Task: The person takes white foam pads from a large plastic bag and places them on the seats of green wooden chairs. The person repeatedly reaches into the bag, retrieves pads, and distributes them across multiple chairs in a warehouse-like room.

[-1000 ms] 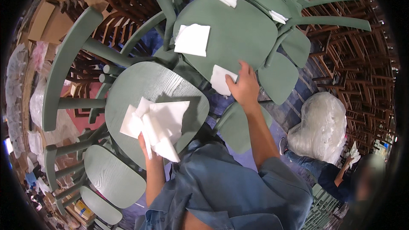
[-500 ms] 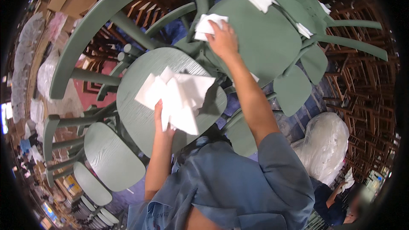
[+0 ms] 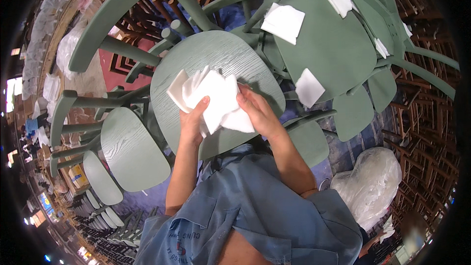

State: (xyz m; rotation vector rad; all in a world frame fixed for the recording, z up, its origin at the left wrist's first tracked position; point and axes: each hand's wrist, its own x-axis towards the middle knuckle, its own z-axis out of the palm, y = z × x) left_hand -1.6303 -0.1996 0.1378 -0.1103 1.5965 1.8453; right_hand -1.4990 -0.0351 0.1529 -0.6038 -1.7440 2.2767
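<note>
My left hand and right hand are gripping a crumpled bunch of thin white sheets, which I am holding over a rounded, green, wood-grained chair seat.

A bundle of foam sheets lies between left hand and right hand, above the nearest chair seat. Beyond it, to the right, a second chair seat bears loose sheets along its edges. Another chair stands left; at right, a plastic-film heap sits before stacked chair frames.
</note>
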